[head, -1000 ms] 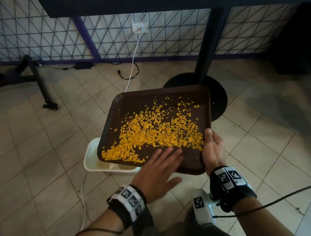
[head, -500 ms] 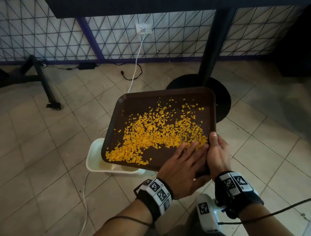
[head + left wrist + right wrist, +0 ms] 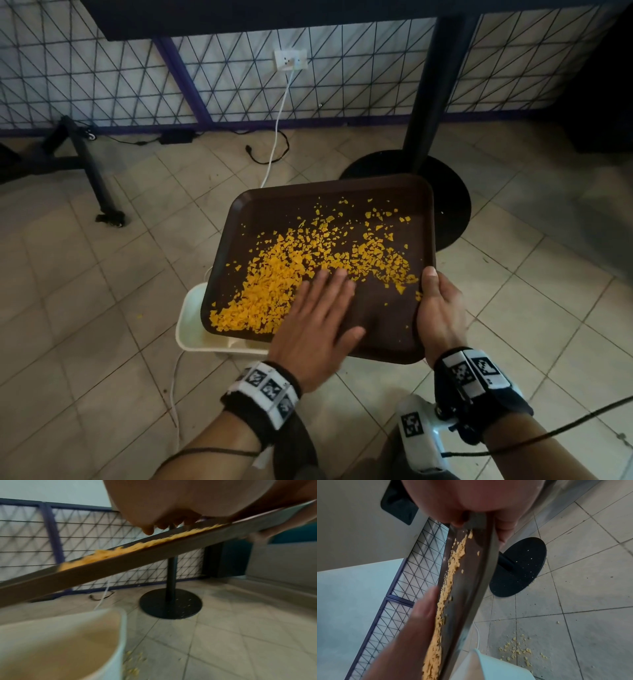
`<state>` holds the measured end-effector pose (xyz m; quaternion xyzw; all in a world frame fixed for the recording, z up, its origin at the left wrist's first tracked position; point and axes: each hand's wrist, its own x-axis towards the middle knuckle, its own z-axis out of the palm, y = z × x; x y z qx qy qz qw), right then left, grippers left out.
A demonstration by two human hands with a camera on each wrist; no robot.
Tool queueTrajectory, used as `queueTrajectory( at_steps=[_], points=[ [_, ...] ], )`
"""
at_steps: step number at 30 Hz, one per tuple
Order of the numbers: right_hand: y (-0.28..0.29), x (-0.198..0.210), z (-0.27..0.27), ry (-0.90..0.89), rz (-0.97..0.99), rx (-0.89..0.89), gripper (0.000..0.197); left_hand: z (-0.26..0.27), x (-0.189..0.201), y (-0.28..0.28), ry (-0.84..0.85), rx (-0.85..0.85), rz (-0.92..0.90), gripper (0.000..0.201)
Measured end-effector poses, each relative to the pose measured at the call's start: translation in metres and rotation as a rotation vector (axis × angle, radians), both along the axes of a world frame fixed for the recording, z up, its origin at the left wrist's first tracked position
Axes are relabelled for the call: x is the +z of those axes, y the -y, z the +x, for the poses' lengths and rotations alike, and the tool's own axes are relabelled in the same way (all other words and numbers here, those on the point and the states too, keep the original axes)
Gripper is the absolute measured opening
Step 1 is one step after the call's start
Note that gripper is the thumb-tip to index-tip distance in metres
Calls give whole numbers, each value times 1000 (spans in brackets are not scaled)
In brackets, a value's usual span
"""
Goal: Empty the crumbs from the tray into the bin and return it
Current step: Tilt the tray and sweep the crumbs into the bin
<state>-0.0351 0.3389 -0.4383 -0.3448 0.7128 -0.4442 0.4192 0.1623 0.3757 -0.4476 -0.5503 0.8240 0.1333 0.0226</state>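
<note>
A dark brown tray (image 3: 383, 318) slopes down to the left, its low corner over a white bin (image 3: 191, 329) on the floor. Yellow crumbs (image 3: 274, 291) lie heaped toward that low left corner. My right hand (image 3: 435, 308) grips the tray's right edge, thumb on top. My left hand (image 3: 318, 325) lies flat on the tray with straight fingers at the edge of the crumb pile. The left wrist view shows the tilted tray (image 3: 120, 563) edge-on above the bin (image 3: 68, 642). In the right wrist view my right-hand fingers (image 3: 505, 534) curl under the tray (image 3: 471, 588).
A black table post (image 3: 431, 89) on a round base (image 3: 455, 205) stands just behind the tray. A white cable (image 3: 277, 126) runs from a wall socket (image 3: 290, 59) down to the floor. Spilled crumbs (image 3: 517, 651) lie on the tiles beside the bin. A black stand (image 3: 85, 164) is at the left.
My left hand slid from the tray's near right corner leftward and forward across the tray, pushing crumbs toward the low left corner. The right hand kept its grip.
</note>
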Motion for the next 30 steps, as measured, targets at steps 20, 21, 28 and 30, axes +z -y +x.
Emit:
queueTrajectory(
  at_steps=[20,21,28,30],
  points=[
    [0,4,0,83,25,-15,43,-22,0,17,-36,45,-31,64],
    [0,5,1,78,15,-14,41,-36,3,18,-65,-21,-60,64],
    [0,8,3,88,7,8,41,-48,-9,-1,-53,-152,-43,68],
    [0,6,2,77,12,14,44,-19,-16,-4,5,-60,-2,74]
  ],
)
